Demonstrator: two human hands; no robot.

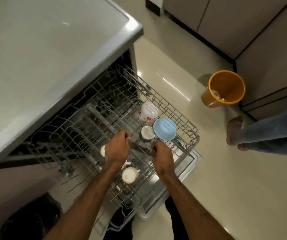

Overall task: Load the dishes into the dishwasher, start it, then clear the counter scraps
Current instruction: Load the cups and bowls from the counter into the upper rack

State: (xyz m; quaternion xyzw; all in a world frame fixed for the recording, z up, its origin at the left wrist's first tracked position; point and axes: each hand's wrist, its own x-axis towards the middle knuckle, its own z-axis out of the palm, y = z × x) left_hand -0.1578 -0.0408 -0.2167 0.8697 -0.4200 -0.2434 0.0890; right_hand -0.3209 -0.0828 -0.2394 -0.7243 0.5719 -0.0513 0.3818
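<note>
The dishwasher's door (189,163) lies open and its wire rack (189,134) is pulled out over it. In the rack sit a white floral bowl (148,110), a blue bowl (164,129), a steel cup (147,133), a yellow-rimmed mug (129,174) and a white cup (103,150). My left hand (117,146) and my right hand (161,153) hover over the rack's middle with fingers curled down. Between them they seem to grip a blurred grey dish (140,142); its shape is unclear.
The grey counter (44,49) overhangs the dishwasher on the left. An orange bin (224,89) with scraps stands on the tiled floor to the right. Another person's jeans leg and bare feet (234,129) are at the right. Cabinets line the back right.
</note>
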